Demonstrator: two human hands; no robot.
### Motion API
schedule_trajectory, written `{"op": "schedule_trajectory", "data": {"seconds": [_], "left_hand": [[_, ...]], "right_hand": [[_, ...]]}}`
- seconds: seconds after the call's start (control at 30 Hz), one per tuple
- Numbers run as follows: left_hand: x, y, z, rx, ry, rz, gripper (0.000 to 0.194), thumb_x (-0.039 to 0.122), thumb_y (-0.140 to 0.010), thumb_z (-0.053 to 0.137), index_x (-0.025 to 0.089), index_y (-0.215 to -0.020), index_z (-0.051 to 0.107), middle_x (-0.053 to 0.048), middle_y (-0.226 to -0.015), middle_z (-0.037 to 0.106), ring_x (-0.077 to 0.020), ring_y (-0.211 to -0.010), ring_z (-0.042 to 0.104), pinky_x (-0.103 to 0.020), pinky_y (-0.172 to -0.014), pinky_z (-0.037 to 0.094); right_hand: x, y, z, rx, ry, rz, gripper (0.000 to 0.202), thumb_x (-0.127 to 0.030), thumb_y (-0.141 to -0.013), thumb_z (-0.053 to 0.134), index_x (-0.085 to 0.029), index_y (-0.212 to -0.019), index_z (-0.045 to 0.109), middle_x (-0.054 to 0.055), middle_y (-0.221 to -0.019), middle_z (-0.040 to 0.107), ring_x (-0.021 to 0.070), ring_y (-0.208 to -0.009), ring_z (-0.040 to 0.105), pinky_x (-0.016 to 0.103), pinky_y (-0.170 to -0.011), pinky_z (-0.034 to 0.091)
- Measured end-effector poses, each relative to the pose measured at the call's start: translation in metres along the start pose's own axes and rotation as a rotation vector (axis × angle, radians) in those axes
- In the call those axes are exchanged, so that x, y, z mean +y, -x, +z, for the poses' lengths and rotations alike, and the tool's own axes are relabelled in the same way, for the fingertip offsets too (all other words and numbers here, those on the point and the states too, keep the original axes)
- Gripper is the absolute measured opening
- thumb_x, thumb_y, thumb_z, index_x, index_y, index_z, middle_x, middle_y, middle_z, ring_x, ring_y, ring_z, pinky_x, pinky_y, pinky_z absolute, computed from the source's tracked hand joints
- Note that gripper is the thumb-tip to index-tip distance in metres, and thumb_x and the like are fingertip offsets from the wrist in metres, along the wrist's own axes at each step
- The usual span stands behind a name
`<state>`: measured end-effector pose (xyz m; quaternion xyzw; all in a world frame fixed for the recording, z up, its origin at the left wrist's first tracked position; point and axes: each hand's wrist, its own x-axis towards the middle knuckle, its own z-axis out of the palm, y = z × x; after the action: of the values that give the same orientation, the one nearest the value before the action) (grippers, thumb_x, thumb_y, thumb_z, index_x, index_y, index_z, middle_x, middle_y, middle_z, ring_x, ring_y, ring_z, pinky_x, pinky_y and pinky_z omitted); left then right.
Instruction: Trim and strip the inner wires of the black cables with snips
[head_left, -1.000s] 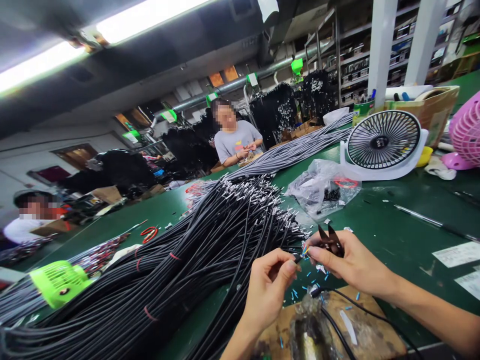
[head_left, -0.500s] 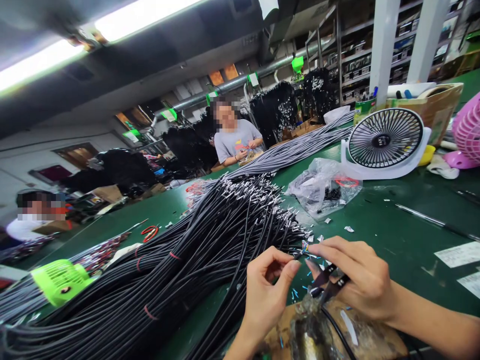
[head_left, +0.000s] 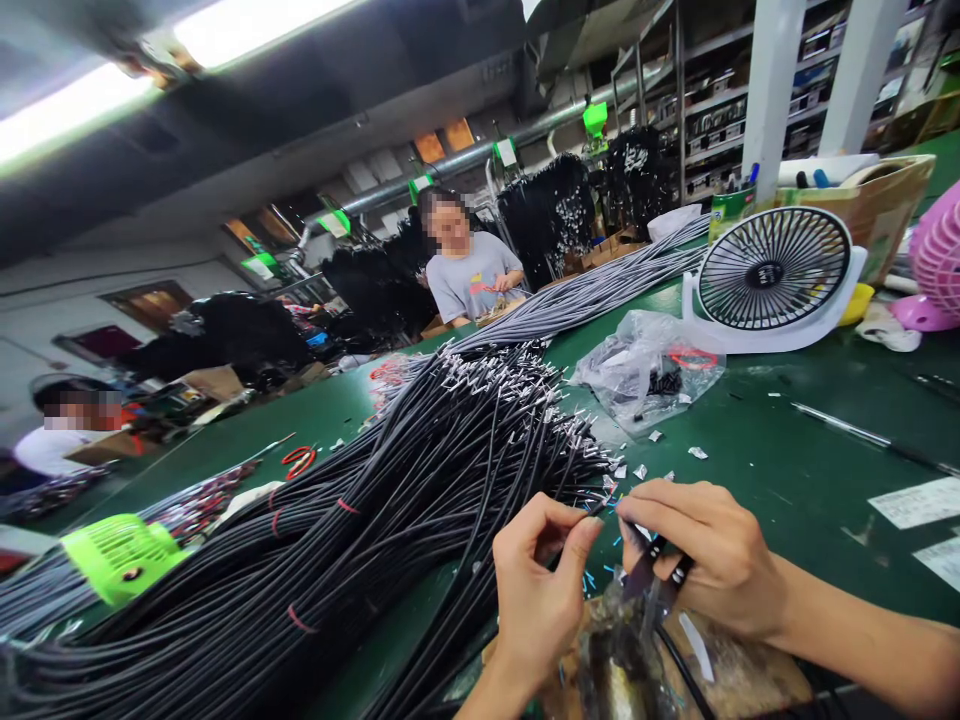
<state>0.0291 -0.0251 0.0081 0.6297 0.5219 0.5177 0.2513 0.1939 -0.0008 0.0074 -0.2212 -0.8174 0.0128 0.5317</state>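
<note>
My left hand [head_left: 541,585] is closed, thumb and forefinger pinching a black cable [head_left: 598,508] near its end. Thin coloured wire ends show just past the fingertips. Close beside it, my right hand [head_left: 709,555] is curled around a dark two-armed hand tool [head_left: 658,562], whose exact kind I cannot make out. The right thumb and forefinger are almost together near the wire ends; whether they grip a wire is too small to tell. Under the hands stands a plastic-wrapped metal piece [head_left: 619,655] on a wooden board [head_left: 750,670].
A big bundle of black cables [head_left: 360,530] with stripped ends covers the left side. On the green table [head_left: 772,420] are a plastic bag [head_left: 649,365], a white fan [head_left: 776,275], a pen [head_left: 847,425], wire scraps and a green fan guard [head_left: 120,560]. A co-worker [head_left: 472,265] sits opposite.
My right fingertips have shifted slightly and drawn closer together, and the tool has turned a little in my right hand. My left hand stays almost where it was.
</note>
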Motion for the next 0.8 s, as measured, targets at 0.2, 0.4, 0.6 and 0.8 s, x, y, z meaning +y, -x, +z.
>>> {"op": "schedule_trajectory", "data": {"seconds": [0.2,0.4,0.6,0.8], "left_hand": [[-0.003,-0.003,-0.004,-0.011,0.087,-0.018,0.022,0.028,-0.08,0.061,0.016,-0.064,0.055,0.004,-0.055,0.049,-0.008,-0.047,0.042,-0.018,-0.044,0.032],[-0.002,-0.001,-0.005,-0.021,0.043,0.075,0.018,0.024,-0.08,0.062,0.015,-0.065,0.057,0.003,-0.058,0.051,-0.0095,-0.053,0.046,-0.018,-0.048,0.034],[0.001,-0.004,-0.007,-0.056,0.032,0.061,0.019,0.024,-0.08,0.062,0.014,-0.064,0.058,0.003,-0.058,0.051,-0.0094,-0.052,0.044,-0.019,-0.048,0.033],[0.001,-0.006,-0.008,-0.127,0.079,-0.012,0.023,0.03,-0.08,0.06,0.014,-0.064,0.057,0.003,-0.055,0.047,-0.0086,-0.049,0.038,-0.019,-0.046,0.03]], "right_hand": [[-0.003,-0.001,0.002,0.061,-0.152,0.239,0.012,-0.013,-0.076,0.061,-0.015,-0.087,0.063,0.003,-0.074,0.062,0.0125,-0.061,0.058,0.024,-0.055,0.043],[0.001,-0.006,0.003,0.031,-0.254,0.35,0.027,-0.01,-0.07,0.068,-0.012,-0.097,0.066,0.004,-0.077,0.064,0.0124,-0.064,0.058,0.023,-0.058,0.047],[0.004,-0.006,0.003,-0.001,-0.332,0.35,0.015,-0.009,-0.078,0.059,-0.01,-0.089,0.07,0.004,-0.067,0.064,0.0111,-0.056,0.055,0.022,-0.051,0.043],[0.008,-0.009,-0.003,-0.045,-0.307,0.282,0.012,-0.01,-0.078,0.059,-0.011,-0.083,0.07,0.004,-0.066,0.063,0.0111,-0.055,0.055,0.022,-0.051,0.043]]}}
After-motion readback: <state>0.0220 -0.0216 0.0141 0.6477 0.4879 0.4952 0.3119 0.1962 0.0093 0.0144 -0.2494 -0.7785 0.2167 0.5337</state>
